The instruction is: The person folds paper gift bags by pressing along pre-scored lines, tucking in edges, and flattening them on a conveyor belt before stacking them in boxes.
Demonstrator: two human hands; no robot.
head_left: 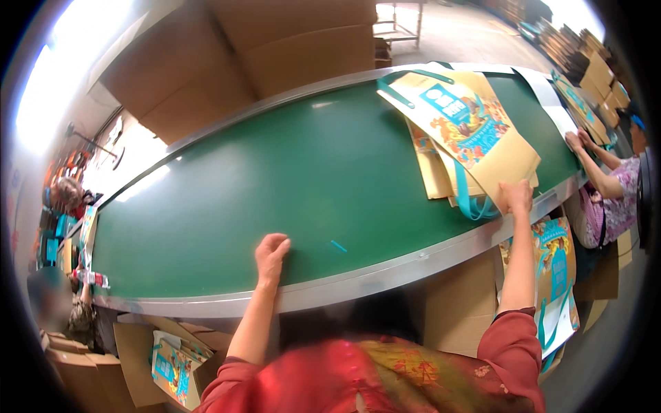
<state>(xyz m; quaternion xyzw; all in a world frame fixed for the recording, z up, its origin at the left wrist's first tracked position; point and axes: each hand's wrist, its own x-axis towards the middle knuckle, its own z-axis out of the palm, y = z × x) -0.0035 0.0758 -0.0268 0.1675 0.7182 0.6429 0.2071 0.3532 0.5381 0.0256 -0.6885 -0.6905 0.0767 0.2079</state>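
Observation:
My right hand (515, 197) grips the lower corner of a gold paper gift bag (468, 120) with a colourful print and teal handles. The bag is flat and tilted, over other flat gold bags (432, 165) on the green work surface (275, 172). A teal ribbon handle (468, 199) loops out from these lower bags, next to my right hand. Further left, my left hand (273, 258) is over the near edge with its fingers curled closed, and nothing shows in them. A small teal strip (339, 246) lies to its right.
A metal rim (385, 270) borders the surface. Large cardboard boxes (206, 62) stand beyond it. Below the near edge, an open carton (134, 351) holds bags at left, and more bags (554, 275) stand at right. Co-workers are at both ends; one's hands (578, 140) touch a white strip.

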